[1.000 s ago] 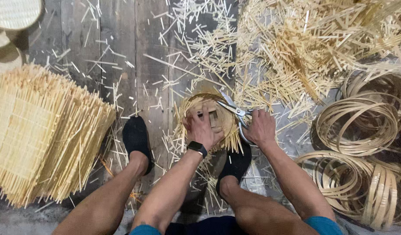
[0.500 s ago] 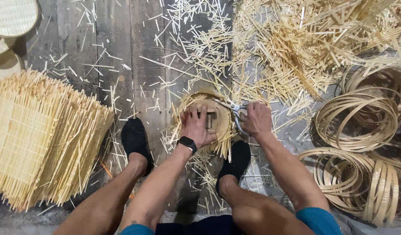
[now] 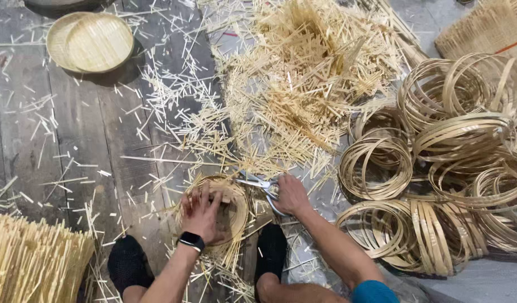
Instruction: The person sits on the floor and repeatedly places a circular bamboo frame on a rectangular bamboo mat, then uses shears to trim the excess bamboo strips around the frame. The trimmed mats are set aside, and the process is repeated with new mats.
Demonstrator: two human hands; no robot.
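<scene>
Pressing down with spread fingers, the left hand (image 3: 202,212) is laid flat inside a small round woven bamboo basket (image 3: 222,209), which is kept on the wooden floor (image 3: 62,151) between the two black-socked feet (image 3: 129,264); the basket seems to be pinned this way so that it cannot turn or slide while its edge is worked. A dark watch (image 3: 191,241) is worn at that wrist. The right hand (image 3: 292,194) is closed around the handles of a pair of scissors (image 3: 257,182), whose blades are pointed left at the basket's upper rim, where loose strip ends stick out; whether the blades are parted cannot be told at this size. The feet are set close on either side of the basket, probably as a further brace. Offcuts are scattered all around the basket, and a large heap of cut strips (image 3: 309,84) is piled just beyond it, where trimmed pieces would fall away from the body. Coiled bamboo hoops (image 3: 455,163) are stacked to the right, near the scissors hand. A bundle of long splints (image 3: 33,261) is kept at the lower left, and finished round trays (image 3: 90,42) are set well apart at the upper left, out of the mess.
</scene>
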